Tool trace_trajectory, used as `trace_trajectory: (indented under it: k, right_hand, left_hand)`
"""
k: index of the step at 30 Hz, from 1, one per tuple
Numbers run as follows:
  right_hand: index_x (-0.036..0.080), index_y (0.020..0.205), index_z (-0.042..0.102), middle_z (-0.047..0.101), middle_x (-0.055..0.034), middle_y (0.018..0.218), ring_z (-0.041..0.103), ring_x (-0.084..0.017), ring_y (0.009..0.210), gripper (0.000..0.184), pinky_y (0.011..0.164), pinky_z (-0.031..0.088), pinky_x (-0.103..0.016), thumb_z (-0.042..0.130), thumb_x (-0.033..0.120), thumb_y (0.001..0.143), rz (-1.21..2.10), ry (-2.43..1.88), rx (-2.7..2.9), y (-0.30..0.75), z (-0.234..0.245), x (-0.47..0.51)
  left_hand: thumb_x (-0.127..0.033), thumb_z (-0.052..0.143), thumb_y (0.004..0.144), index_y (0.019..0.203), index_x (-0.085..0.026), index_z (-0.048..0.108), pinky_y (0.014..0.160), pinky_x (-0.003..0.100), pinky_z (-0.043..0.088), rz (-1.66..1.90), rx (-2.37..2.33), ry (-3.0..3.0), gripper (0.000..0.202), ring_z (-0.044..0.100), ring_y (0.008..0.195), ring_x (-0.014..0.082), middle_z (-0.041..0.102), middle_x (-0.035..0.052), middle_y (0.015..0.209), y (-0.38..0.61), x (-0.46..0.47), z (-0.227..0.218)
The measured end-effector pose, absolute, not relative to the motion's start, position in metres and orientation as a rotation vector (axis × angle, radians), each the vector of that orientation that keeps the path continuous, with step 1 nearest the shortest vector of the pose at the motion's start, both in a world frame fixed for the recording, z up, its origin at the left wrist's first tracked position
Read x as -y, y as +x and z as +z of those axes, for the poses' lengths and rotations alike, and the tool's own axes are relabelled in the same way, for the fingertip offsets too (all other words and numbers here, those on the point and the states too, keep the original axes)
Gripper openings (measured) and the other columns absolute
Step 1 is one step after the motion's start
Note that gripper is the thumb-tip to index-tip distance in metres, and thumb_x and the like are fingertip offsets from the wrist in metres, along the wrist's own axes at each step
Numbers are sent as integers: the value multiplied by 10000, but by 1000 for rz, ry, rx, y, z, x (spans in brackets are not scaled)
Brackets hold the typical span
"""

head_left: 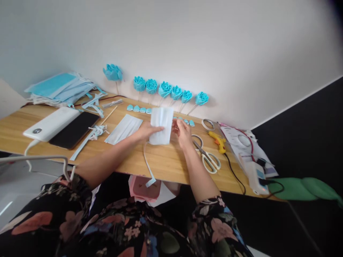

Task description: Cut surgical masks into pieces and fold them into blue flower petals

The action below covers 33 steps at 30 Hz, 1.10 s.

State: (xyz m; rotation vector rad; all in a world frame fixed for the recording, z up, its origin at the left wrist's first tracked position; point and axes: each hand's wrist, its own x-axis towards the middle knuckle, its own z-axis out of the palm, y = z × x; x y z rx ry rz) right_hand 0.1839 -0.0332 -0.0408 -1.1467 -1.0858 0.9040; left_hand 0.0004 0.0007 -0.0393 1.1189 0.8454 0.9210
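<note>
My left hand (148, 131) grips a pale face mask (162, 123) upright above the table, its thumb lying across the front. A thin ear loop (146, 157) dangles below the mask, with a small cut strip (150, 182) at its end. Close to the mask's right edge, my right hand (183, 132) is closed with its fingers bent together; whatever they pinch is too small to make out. To the left, another pale mask piece (124, 129) lies flat. Scissors (205, 154) with white handles rest right of my right hand.
Several blue flowers (165, 89) on sticks lean along the wall, behind a row of small blue petals (139, 109). A mask stack (60, 87), a phone (75, 129) and cut scraps (96, 132) lie left. A yellow glue gun (218, 141) and power strip (256, 177) lie right.
</note>
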Motion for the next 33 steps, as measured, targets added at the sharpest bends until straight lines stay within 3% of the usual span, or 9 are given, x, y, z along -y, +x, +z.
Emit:
trace_trajectory:
  k: [6, 9, 12, 15, 21, 27, 33]
  right_hand:
    - [196, 980, 741, 675, -17, 788, 568, -109, 679, 492, 545, 451, -211, 604, 640, 822, 695, -1300, 1234, 193, -22, 28]
    - [183, 931, 747, 689, -36, 781, 598, -128, 700, 525, 500, 466, -204, 645, 673, 771, 830, -1396, 1310, 183, -10, 34]
    - [187, 890, 727, 721, -68, 907, 647, -172, 848, 508, 519, 521, -214, 699, 667, 726, 1044, -1387, 1276, 162, -8, 50]
    - [213, 989, 699, 722, -52, 1028, 655, -169, 932, 481, 589, 559, -225, 766, 586, 694, 1238, -1257, 1170, 133, -16, 65]
    - [198, 796, 620, 688, 3, 774, 617, -113, 716, 346, 527, 458, -188, 790, 465, 657, 1141, -1250, 992, 102, -30, 69]
    - [206, 735, 581, 626, 25, 697, 551, -101, 641, 277, 517, 424, -194, 721, 439, 677, 982, -1309, 1010, 117, -23, 70]
    - [215, 739, 548, 604, 35, 683, 533, -111, 643, 266, 554, 428, -216, 650, 459, 717, 850, -1416, 1100, 132, -29, 78]
  left_hand:
    - [-288, 804, 732, 1084, -166, 683, 976, 479, 560, 1169, -643, 658, 392, 685, 1086, 295, 742, 96, 1129, -8, -16, -28]
    - [-244, 747, 806, 1076, -154, 678, 1010, 441, 550, 1192, -565, 535, 293, 669, 1133, 266, 732, 98, 1162, -8, -16, -22]
    - [-223, 726, 846, 1060, -147, 680, 1039, 386, 531, 1222, -426, 517, 232, 650, 1178, 241, 727, 89, 1174, -6, -13, -19]
    - [-251, 709, 878, 1050, -143, 684, 1031, 371, 531, 1201, -352, 516, 205, 650, 1177, 236, 733, 87, 1146, -5, -12, -18]
    - [-290, 701, 888, 1073, -143, 677, 1018, 374, 524, 1235, -294, 530, 237, 654, 1177, 244, 738, 96, 1127, -6, -17, -22]
    - [-352, 800, 774, 1040, -166, 684, 910, 361, 533, 1126, -291, 668, 345, 678, 1065, 237, 738, 79, 1100, -2, -10, -25]
    - [-195, 847, 623, 776, -127, 673, 679, 291, 481, 1025, -500, 936, 242, 608, 655, 139, 689, 29, 734, -1, -1, -30]
